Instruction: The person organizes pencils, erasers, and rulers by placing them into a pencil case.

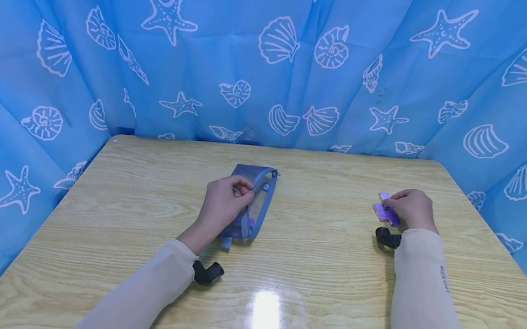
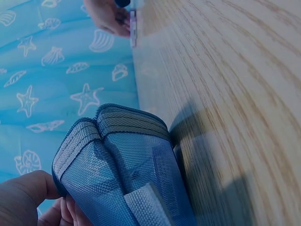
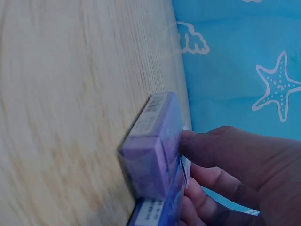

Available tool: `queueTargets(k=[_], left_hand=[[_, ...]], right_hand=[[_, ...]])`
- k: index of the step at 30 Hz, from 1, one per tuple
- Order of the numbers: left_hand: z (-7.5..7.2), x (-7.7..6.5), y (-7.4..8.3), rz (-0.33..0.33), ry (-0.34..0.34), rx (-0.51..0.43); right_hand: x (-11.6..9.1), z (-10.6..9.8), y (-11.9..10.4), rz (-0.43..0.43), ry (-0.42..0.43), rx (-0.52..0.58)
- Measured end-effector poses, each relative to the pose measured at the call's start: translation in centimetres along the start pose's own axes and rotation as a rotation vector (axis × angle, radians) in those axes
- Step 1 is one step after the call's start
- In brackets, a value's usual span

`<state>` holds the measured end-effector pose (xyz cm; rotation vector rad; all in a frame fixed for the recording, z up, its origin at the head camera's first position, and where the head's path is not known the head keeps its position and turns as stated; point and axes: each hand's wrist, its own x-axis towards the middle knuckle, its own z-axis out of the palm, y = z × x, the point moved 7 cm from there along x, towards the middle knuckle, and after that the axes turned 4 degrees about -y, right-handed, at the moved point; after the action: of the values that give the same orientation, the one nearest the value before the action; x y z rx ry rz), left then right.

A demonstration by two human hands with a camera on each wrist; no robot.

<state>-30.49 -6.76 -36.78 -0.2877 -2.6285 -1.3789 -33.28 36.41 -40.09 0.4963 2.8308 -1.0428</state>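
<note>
Pouch [image 1: 243, 222] on wooden table [image 1: 323, 280], curtain [image 1: 235, 69] beyond

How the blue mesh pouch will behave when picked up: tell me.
The pouch will probably flex, as its walls are see-through mesh, though the banded rim may be firmer. Lifted by the edge that the left hand pinches, it could tip and spill the small purple item inside, because its mouth gapes open.

Right sleeve [image 1: 429, 308]: "…Slim"; purple block [image 3: 151, 146]: barcode [image 3: 154, 103].
</note>
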Motion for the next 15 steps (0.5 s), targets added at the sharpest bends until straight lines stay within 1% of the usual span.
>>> queueTargets(k=[5, 11, 15], left_hand=[[0.00, 0.01, 0.00, 0.003, 0.002, 0.006], [-0.06, -0.01, 0.02, -0.002, 0.001, 0.004], [-0.10, 0.00, 0.04, -0.006, 0.001, 0.007]], right_hand=[[-0.11, 0.19, 0.01, 0.004, -0.011, 0.007], [-0.17, -0.04, -0.15, -0.033, 0.021, -0.012], [-0.09, -0.01, -0.16, -0.034, 0.048, 0.014]])
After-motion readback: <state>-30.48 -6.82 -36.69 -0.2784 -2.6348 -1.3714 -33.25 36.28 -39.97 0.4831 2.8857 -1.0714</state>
